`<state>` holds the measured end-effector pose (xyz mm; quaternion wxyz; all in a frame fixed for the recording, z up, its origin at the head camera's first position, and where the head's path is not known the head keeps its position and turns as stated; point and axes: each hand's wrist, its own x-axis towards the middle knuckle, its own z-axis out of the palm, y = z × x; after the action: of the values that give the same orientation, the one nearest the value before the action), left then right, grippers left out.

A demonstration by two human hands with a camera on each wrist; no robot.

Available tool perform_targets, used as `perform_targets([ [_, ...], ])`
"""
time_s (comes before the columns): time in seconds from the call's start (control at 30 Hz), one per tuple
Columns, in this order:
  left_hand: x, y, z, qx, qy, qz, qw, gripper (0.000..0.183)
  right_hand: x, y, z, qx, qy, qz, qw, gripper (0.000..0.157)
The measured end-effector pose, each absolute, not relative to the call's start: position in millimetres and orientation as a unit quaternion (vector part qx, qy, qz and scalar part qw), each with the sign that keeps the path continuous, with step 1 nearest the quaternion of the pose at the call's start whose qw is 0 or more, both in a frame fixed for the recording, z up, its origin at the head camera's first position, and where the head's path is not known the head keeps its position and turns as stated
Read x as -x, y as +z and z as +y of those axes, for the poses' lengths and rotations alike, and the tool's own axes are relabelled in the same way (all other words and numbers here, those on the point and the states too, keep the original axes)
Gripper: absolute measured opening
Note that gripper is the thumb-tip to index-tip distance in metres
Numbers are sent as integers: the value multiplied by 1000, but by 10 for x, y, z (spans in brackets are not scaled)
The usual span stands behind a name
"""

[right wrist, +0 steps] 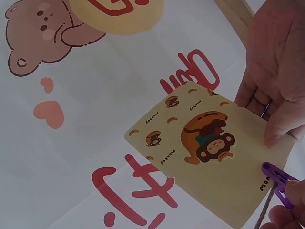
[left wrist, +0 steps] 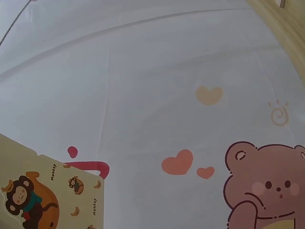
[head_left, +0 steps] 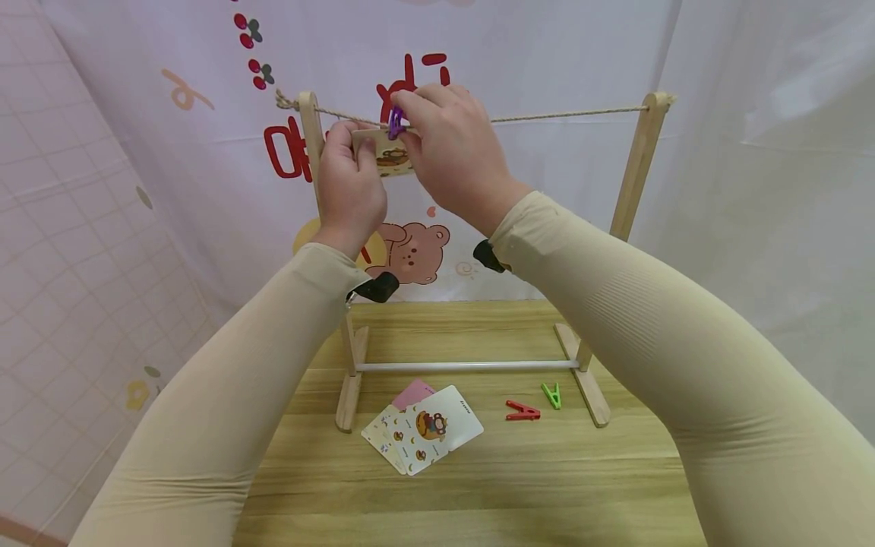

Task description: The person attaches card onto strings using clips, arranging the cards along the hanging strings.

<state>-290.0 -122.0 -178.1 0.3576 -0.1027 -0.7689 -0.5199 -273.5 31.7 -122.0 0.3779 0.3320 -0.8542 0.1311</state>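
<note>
Up at the twine line (head_left: pixel 567 115), my left hand (head_left: pixel 352 182) pinches a cream card (head_left: pixel 391 161) printed with a monkey and bananas, its thumb on the front face. Between the fingers of my right hand (head_left: pixel 458 144) is a purple clothespin (head_left: pixel 395 123). The right wrist view shows the clothespin (right wrist: pixel 281 183) with its tip over the card's edge, beside the word on the card (right wrist: pixel 205 157), and the twine (right wrist: pixel 265 205) running right by it. Only the lower part of the card (left wrist: pixel 71 195) appears in the left wrist view, and neither hand shows there.
Two wooden posts (head_left: pixel 636 167) hold the twine, joined low down by a white rod (head_left: pixel 472 366). On the wooden table (head_left: pixel 478 501) lie overlapping cards (head_left: pixel 447 429), a red clothespin (head_left: pixel 522 411) and a green clothespin (head_left: pixel 552 395). Behind hangs a printed white cloth (head_left: pixel 560 45).
</note>
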Motion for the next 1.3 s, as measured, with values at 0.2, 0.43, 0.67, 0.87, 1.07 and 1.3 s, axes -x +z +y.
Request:
perform_targets([
  [0.2,2897,-1775,-1228,103,-517,-770,358,29,2762,-1243,328,-340,133,-846,389,40],
  [0.43,2892,-1766,-1232,102,-514,-772,361,29,2774,-1259,346,-345,122,-845,390,43],
  [0.67,2889,-1762,-1239,109,-522,-766,358,28,2763,-1272,363,-343,125,-847,387,45],
  [0.87,2887,-1762,-1238,121,-532,-757,358,26,2747,-1310,417,-350,133,-836,401,46],
  [1.07,2879,-1754,-1232,122,-546,-750,352,27,2710,-1387,504,-366,159,-812,427,45],
  [1.3,2834,-1759,-1199,131,-580,-724,349,29,2669,-1533,677,-374,176,-797,440,43],
])
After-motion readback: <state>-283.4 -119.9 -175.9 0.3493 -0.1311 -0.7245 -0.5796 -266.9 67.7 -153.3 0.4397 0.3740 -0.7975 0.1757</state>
